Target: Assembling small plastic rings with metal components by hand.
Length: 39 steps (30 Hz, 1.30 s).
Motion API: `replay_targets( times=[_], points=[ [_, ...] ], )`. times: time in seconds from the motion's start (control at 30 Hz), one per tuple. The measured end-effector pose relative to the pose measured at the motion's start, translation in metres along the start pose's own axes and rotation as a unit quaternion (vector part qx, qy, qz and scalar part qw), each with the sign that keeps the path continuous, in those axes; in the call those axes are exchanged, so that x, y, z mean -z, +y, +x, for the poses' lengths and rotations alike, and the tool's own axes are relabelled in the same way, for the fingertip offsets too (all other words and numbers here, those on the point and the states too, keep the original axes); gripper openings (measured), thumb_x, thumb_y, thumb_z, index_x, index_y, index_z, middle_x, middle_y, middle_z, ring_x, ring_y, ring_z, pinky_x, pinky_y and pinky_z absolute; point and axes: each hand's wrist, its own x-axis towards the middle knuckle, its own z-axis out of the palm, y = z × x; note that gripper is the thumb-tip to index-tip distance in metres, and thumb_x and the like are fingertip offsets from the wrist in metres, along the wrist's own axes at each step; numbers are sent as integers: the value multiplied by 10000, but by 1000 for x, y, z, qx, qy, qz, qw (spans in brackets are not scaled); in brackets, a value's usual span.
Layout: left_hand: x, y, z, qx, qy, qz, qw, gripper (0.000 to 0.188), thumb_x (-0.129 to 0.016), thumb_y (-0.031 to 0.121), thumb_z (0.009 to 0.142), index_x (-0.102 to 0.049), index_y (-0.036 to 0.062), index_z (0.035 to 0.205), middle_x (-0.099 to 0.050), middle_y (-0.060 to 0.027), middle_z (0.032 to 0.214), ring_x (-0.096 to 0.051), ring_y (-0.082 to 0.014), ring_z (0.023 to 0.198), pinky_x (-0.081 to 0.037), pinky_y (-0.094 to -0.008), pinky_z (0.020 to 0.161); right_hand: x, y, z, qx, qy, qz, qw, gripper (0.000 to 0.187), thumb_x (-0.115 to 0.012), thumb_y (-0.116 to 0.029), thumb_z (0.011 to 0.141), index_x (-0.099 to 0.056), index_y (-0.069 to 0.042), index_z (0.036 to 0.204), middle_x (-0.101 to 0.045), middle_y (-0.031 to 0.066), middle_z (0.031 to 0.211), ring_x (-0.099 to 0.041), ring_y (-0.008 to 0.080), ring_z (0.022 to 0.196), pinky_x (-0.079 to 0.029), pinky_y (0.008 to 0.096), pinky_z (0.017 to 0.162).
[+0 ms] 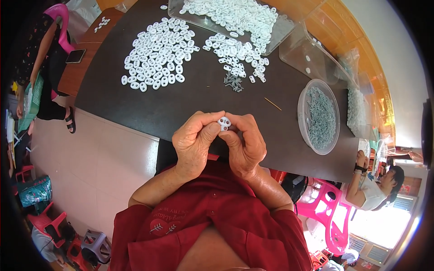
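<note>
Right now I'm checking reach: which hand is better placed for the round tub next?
Probably the right hand: the round tub lies to its right, nearer than to the left hand, which would reach across. Both hands pinch the white plastic, so the left could hold it.

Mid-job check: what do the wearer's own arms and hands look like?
The left hand and right hand are ungloved, with no watch or rings visible. The forearms are uncovered. Short, dark red sleeves match the buttoned shirt.
</note>
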Motion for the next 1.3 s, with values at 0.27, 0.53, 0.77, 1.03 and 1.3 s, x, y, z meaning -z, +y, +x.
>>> replay_targets(
  times=[0.27,0.53,0.77,1.03,1.3],
  points=[
    [-3,-8,-4,-40,16,26,999,177,-597,76,906,-627,-30,1044,-559,0,810,-486,-46,717,-403,-178,624,-4,8,-3,58,19,-18,998,238,-694,-42,787,-618,40,998,-616,85,803,-533,174,657,-436,253,578],
    [-4,-10,-3,-69,16,46,996,155,-594,86,909,-621,-26,1011,-548,-13,792,-476,-65,693,-394,-192,605,-5,7,-2,80,29,-33,996,215,-683,-39,798,-609,39,985,-616,96,793,-539,193,650,-441,269,570],
    [-9,-14,-1,-105,29,65,992,136,-572,84,922,-600,-24,1000,-543,-22,790,-472,-75,688,-398,-205,600,-7,10,-3,94,38,-50,994,224,-684,-11,778,-602,38,980,-613,103,788,-552,213,636,-446,288,543],
    [-11,-20,-1,-77,39,41,995,127,-552,80,934,-592,-21,1001,-539,-20,815,-467,-74,716,-405,-200,642,-9,13,-3,112,40,-77,990,236,-679,26,759,-597,34,980,-610,113,790,-555,227,633,-447,298,528],
    [-14,-1,-1,-50,28,-27,998,141,-533,65,943,-583,-25,1041,-544,-16,846,-473,-64,745,-401,-190,667,-9,4,-1,64,43,-43,996,250,-649,-157,859,-579,17,1023,-606,91,890,-525,174,712,-441,268,595]
  ],
)
